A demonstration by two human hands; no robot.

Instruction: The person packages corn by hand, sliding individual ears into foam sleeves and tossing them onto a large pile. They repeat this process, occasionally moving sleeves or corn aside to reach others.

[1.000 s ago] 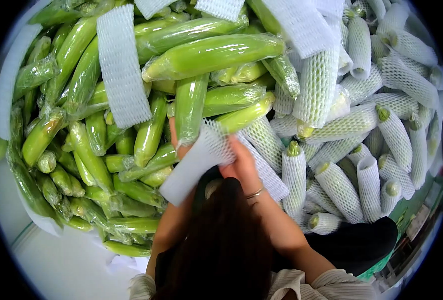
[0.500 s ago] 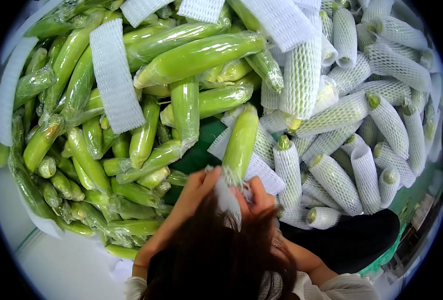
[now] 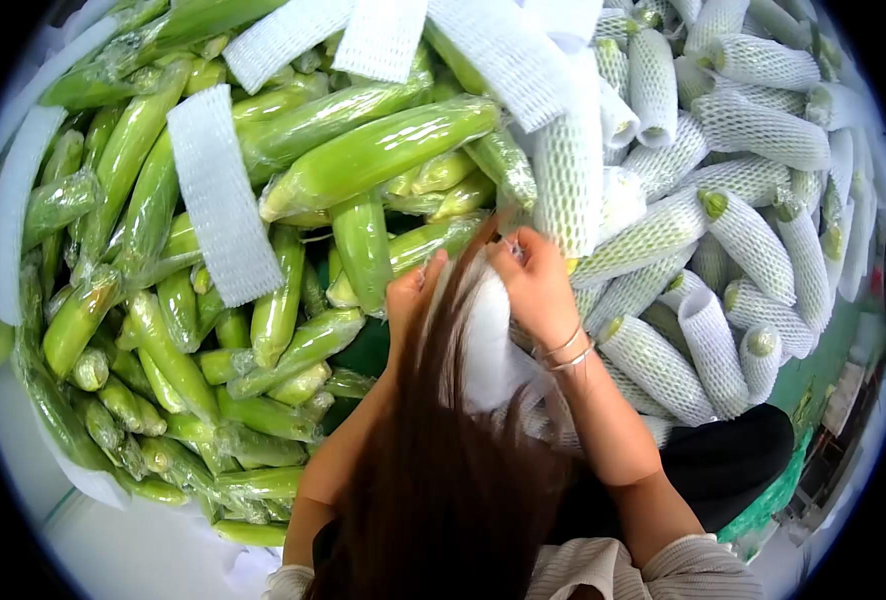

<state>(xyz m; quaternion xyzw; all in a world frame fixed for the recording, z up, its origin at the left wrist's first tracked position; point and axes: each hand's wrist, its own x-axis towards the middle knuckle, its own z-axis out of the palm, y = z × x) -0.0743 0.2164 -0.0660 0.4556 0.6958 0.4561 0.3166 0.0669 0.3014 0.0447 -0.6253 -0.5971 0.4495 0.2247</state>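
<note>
My left hand (image 3: 410, 305) and my right hand (image 3: 540, 285) are both closed at the upper edge of a white foam net sleeve (image 3: 486, 335), one on either side. Long dark hair hangs over the middle and hides part of the sleeve and of my left fingers. Whether the ear of corn is inside the sleeve cannot be seen. Just beyond my hands lie green ears of corn in clear film (image 3: 378, 150). Close by my right hand, a sleeved ear of corn (image 3: 568, 170) rests on the pile.
Film-wrapped ears fill the left side, with loose flat foam sleeves (image 3: 225, 195) on top. To the right is a heap of ears in foam net sleeves (image 3: 653, 370). A black rounded thing (image 3: 733, 465) sits at lower right, above green material (image 3: 778, 490).
Both hands have moved up and away from my body, drawing the foam sleeve along. The green ear that stuck out above them no longer shows.
</note>
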